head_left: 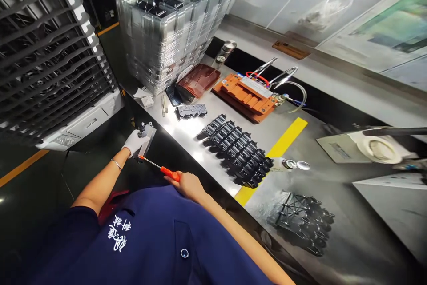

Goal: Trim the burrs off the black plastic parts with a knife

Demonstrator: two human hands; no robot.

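Observation:
My left hand (134, 143), in a white glove with a bracelet at the wrist, grips a silver-grey cast metal part (147, 139) beyond the bench's front edge. Small lugs show at the part's top end. My right hand (189, 186), bare, is closed around the handle of an orange-handled tool (170, 173). Its thin metal shaft ends in an orange-red tip, which meets or nearly meets the lower end of the part. A similar dark part (191, 111) lies singly on the bench, with rows of black cast parts (236, 149) to its right.
Stacked clear plastic trays (176, 40) stand at the back left of the metal bench (213, 178). An orange fixture (245, 96) with hoses, a metal flask (227, 51) and a brown packet (200, 80) sit behind the parts. More black parts (303, 220) lie front right. A rack (50, 54) rises at left.

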